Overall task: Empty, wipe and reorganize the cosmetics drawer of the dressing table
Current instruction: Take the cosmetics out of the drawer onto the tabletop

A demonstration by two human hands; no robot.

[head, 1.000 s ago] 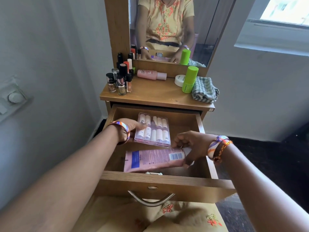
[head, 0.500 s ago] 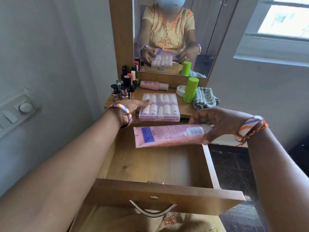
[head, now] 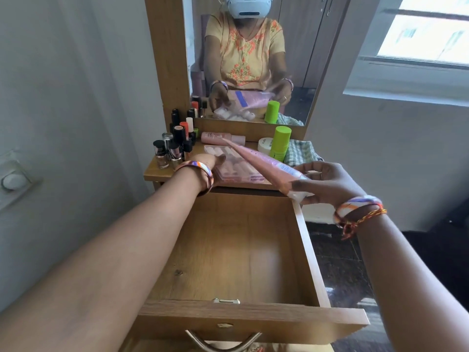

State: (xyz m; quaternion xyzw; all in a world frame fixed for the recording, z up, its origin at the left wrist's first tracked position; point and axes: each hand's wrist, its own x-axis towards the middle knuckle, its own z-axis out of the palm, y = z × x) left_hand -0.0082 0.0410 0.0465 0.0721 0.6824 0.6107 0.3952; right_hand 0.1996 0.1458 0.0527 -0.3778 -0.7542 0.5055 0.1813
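Standing open below the wooden dressing-table top [head: 162,171], the light-brown wooden drawer [head: 228,260] shows a bare board floor with a dark knot near its left side, a brass catch at its front edge and a curved metal handle [head: 220,342] on its front panel. The left hand [head: 210,163] rests on the near left corner of a clear plastic case of small pale tubes [head: 236,166] lying at the top's front edge; its fingers are hidden behind the wrist, so I cannot tell how they lie. The right hand [head: 327,181] pinches the capped end of a long pink squeeze tube [head: 256,158], fingers curled round it, above the drawer's back right corner; the tube slants over the case towards the mirror [head: 299,59]. A cluster of dark nail-polish bottles [head: 172,146] fills the top's left back corner; a pink bottle lying on its side [head: 220,137], a white jar [head: 265,144], a lime-green stick container [head: 280,143] and a checked cloth [head: 302,151] line the back edge. A grey wall [head: 76,97] stands to the left, a window [head: 426,34] to the right.
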